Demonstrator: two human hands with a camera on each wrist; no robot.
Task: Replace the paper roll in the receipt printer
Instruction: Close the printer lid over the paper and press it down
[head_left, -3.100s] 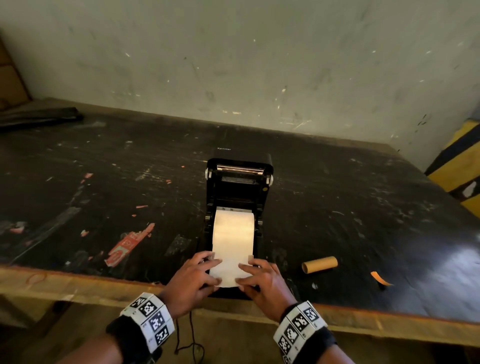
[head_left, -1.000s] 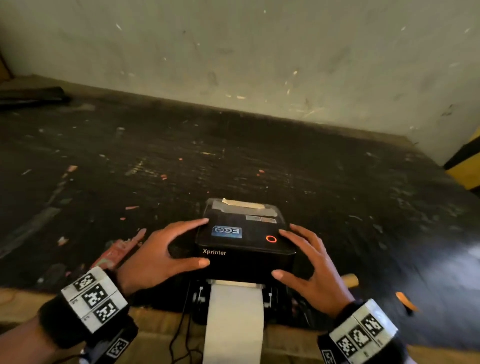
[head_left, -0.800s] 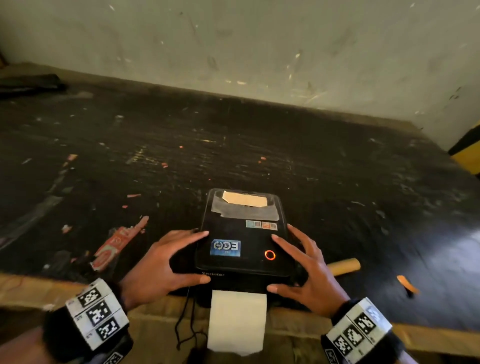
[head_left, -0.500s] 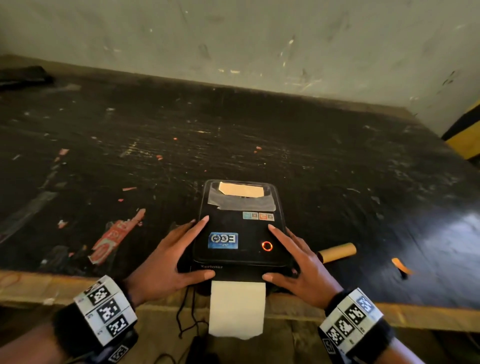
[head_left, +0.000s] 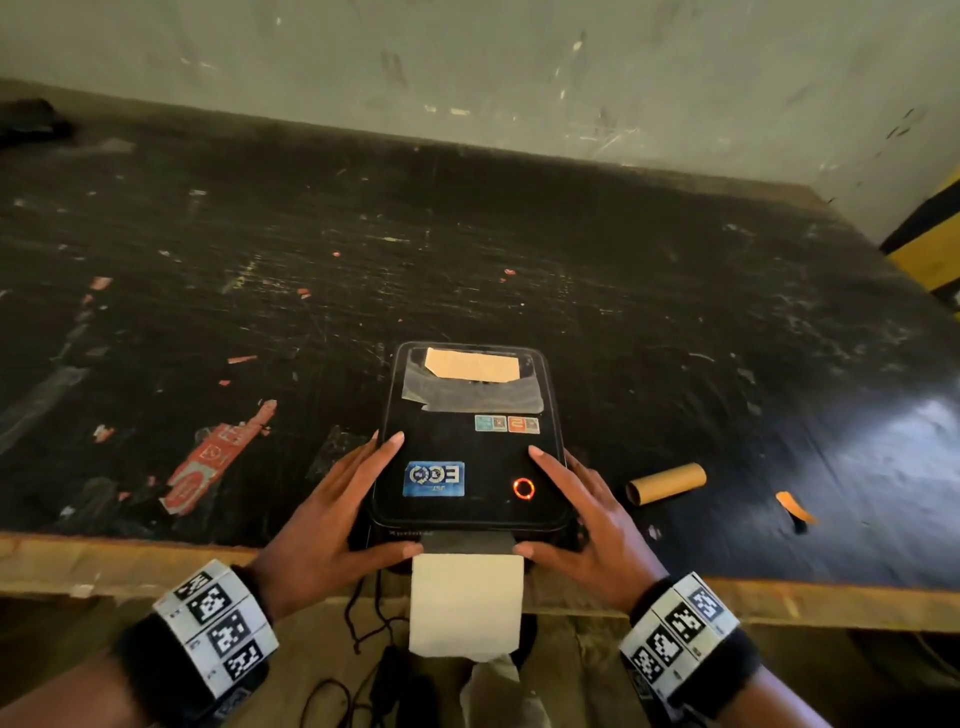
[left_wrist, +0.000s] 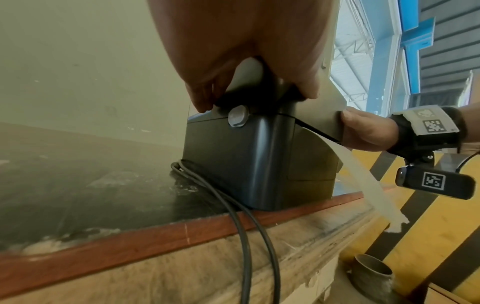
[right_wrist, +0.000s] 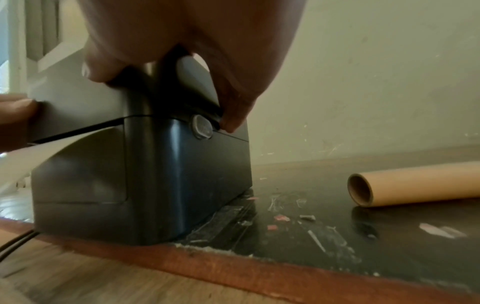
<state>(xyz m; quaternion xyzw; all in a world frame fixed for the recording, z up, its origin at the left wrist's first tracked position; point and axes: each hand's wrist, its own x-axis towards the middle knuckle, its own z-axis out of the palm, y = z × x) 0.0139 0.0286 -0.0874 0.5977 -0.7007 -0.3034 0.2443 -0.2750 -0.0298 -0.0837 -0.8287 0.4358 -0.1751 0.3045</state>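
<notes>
Head view. Black plastic receipt printer (head_left: 470, 441) sits at the near edge of the dark, scratched tabletop (head_left: 519, 249), lid down. Lit orange ring button (head_left: 523, 488) and a blue sticker (head_left: 434, 478) on the lid top; a tan paper scrap under clear tape (head_left: 471, 384) covers the far part of the lid. Left hand (head_left: 332, 525) lies along the printer's left side, fingers straight on the lid edge, thumb at the front corner. Right hand (head_left: 587, 525) mirrors it on the right side, fingers also straight. Neither hand curls round anything; both press flat. White paper strip (head_left: 466, 603) comes out of the front slot between the two thumbs and hangs over the table's wooden edge (head_left: 104, 561). Empty brown cardboard core tube (head_left: 666, 483) lies on the table near the printer's right side, apart from it. Small orange scrap (head_left: 792, 506) further right. Torn red label (head_left: 213, 462) to the left of the left hand.

Left wrist view. Fingertips (left_wrist: 202, 102) rest on the lid seam, just above a round grey side button (left_wrist: 237, 119). Two black cables (left_wrist: 249, 226) run from the printer base over the table edge. Paper strip (left_wrist: 363, 181) slopes down from the slot.

Right wrist view. Fingertips (right_wrist: 233, 123) touch the lid seam beside the matching round button (right_wrist: 202, 126). Core tube (right_wrist: 415, 183) lies on its side, open end toward the camera.
</notes>
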